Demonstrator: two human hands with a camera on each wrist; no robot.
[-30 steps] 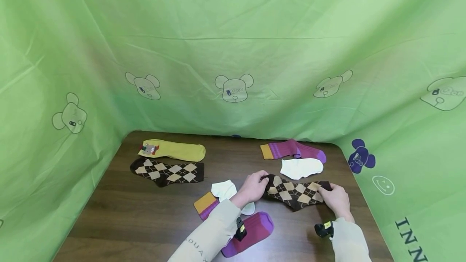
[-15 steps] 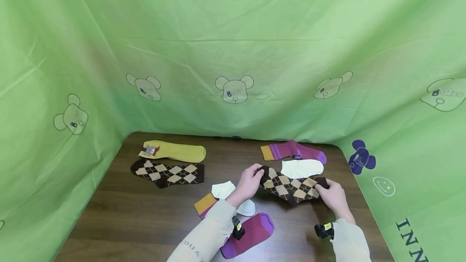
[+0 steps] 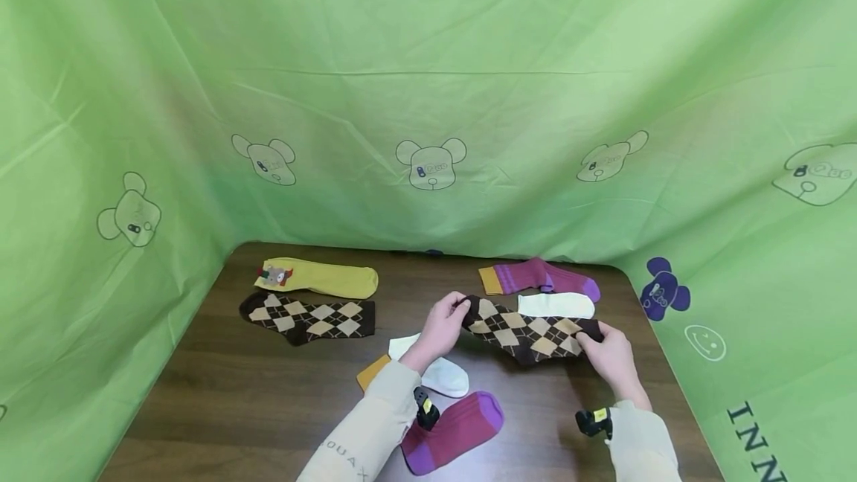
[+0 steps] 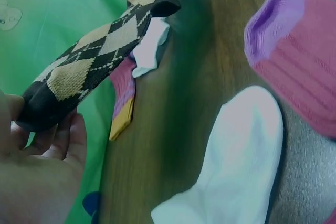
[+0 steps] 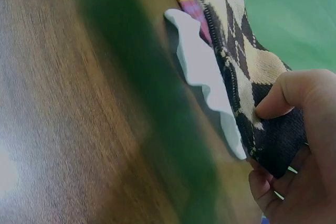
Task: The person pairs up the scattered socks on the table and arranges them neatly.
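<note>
Stretched between both hands is a brown and beige argyle sock (image 3: 529,335), held above the table. My left hand (image 3: 438,329) pinches its dark rounded toe end between thumb and fingers. The right hand (image 3: 612,359) grips the dark cuff end, its thumb (image 5: 281,98) on the near side of the fabric. In the left wrist view, the argyle sock (image 4: 94,59) slants up and away from the fingers. A similar argyle sock (image 3: 321,320) lies flat at the table's left, below a yellow sock (image 3: 328,280) with an animal figure near one end.
On the wooden table (image 3: 234,393), a white sock (image 3: 559,306) and a purple sock with an orange cuff (image 3: 535,276) lie behind the held sock. Under my left forearm are another white sock (image 3: 445,378) and purple sock (image 3: 462,426), partly hidden. Green cloth (image 3: 428,103) surrounds the table.
Both hands have lifted the argyle sock off the table and carried it a little left and farther back. The left hand has moved most. The other socks lie where they were.
</note>
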